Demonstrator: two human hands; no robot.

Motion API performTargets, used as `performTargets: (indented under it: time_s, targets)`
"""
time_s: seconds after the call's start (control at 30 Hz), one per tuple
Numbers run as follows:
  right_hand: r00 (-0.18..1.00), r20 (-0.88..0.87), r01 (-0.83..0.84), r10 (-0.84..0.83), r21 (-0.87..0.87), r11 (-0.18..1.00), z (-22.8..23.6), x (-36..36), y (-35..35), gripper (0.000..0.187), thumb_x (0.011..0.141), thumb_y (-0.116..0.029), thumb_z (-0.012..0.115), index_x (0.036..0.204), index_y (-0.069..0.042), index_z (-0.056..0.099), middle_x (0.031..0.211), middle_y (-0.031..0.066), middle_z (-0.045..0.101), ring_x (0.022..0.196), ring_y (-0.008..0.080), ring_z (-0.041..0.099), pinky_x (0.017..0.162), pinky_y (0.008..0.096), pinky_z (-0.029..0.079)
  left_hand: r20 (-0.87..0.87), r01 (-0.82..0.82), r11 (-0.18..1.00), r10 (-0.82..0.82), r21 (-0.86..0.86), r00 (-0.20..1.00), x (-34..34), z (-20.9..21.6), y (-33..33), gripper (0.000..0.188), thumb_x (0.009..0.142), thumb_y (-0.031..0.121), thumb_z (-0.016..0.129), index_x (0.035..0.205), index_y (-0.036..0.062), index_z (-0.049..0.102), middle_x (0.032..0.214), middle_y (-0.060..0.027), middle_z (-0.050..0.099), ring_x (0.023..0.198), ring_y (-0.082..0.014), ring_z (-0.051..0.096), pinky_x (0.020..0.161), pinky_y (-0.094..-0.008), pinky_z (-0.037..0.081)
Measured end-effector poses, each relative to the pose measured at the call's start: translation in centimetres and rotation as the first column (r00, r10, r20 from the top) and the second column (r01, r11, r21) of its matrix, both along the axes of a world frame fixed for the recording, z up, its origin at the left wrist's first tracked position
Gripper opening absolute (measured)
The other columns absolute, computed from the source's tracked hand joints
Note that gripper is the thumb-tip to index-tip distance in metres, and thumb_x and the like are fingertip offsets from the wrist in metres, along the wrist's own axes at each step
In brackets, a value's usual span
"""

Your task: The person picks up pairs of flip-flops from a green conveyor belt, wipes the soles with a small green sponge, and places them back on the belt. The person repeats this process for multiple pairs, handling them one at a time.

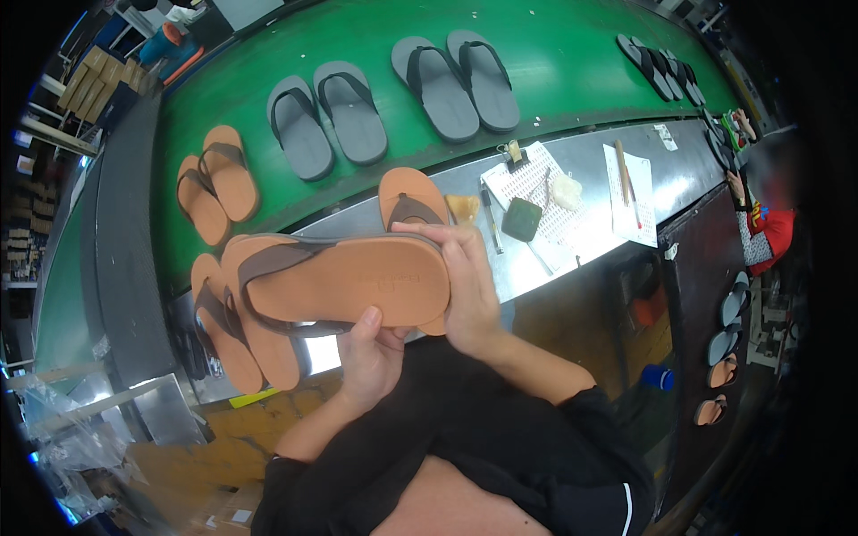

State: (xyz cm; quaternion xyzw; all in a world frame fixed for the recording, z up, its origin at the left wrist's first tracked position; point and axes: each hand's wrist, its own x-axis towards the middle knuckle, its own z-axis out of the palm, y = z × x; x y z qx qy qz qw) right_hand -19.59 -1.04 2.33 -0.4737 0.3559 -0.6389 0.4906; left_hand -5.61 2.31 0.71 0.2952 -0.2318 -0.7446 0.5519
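A tan flip-flop [357, 279] with brown straps lies across both my hands, its footbed facing up and its toe end to the left. My left hand [371, 362] grips its near edge, thumb on the footbed. Around the heel end at the right, my right hand [469, 295] is closed with its fingers along the edge. A second tan edge shows under the heel; whether it is another sandal I cannot tell. Just beyond stands a tan flip-flop [411, 186], partly covered by the held one. At the left, more tan flip-flops [234, 353] lie on the metal ledge.
A green conveyor belt [572, 54] carries grey flip-flops [351, 116] and a tan pair [231, 174]. On the metal ledge lie printed sheets [527, 179], a pen [492, 220] and a dark green block [521, 220]. A co-worker in a red top [770, 234] is at the far right.
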Motion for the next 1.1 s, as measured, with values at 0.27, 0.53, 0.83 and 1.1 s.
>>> performTargets:
  time_s: [0.27,0.53,0.83,1.1]
  targets:
    - [0.952,0.276,-0.238,0.133,0.394,0.888,2.0,-2.2,-1.7,0.033,0.107,-0.029,0.042,0.124,-0.002,0.051,0.113,0.0087,0.059,0.105,0.013,0.059,0.093,0.0275,0.047,-0.063,0.049,0.999,-0.047,0.021,0.997,-0.3,0.4,-0.4,0.059,0.094,0.027,0.055,0.145,0.0048,0.033,0.141,-0.0125,0.049,0.127,-0.0229,0.054,0.103,-0.0383,0.05]
    - [0.977,0.162,-0.186,0.136,0.353,0.917,0.9,-1.5,-0.2,0.04,0.108,-0.032,0.04,0.129,-0.002,0.056,0.117,0.0061,0.059,0.112,0.0107,0.053,0.099,0.0274,0.042,-0.117,0.051,0.999,-0.05,0.007,0.992,0.5,-0.4,-1.0,0.054,0.097,0.029,0.055,0.143,0.0044,0.038,0.141,-0.0129,0.051,0.128,-0.023,0.054,0.106,-0.0386,0.05]
    - [0.915,0.308,-0.339,0.261,0.235,0.911,0.9,-0.5,1.1,0.053,0.108,-0.028,0.038,0.15,0.003,0.031,0.146,0.0123,0.041,0.136,0.0163,0.037,0.113,0.0305,0.027,-0.069,-0.06,0.998,0.059,-0.016,0.996,0.6,0.1,-1.1,0.052,0.098,0.03,0.056,0.139,0.0023,0.041,0.137,-0.013,0.054,0.123,-0.0239,0.058,0.102,-0.0384,0.053]
    - [0.951,0.052,-0.309,0.306,0.087,0.947,0.7,-0.3,2.0,0.066,0.101,-0.009,0.045,0.155,0.003,0.01,0.157,0.0158,0.025,0.143,0.0234,0.03,0.116,0.0341,0.024,-0.125,-0.076,0.997,0.071,-0.033,0.99,1.0,0.2,-1.7,0.054,0.099,0.029,0.055,0.142,0.0018,0.037,0.138,-0.0138,0.052,0.125,-0.0252,0.057,0.104,-0.0388,0.051]
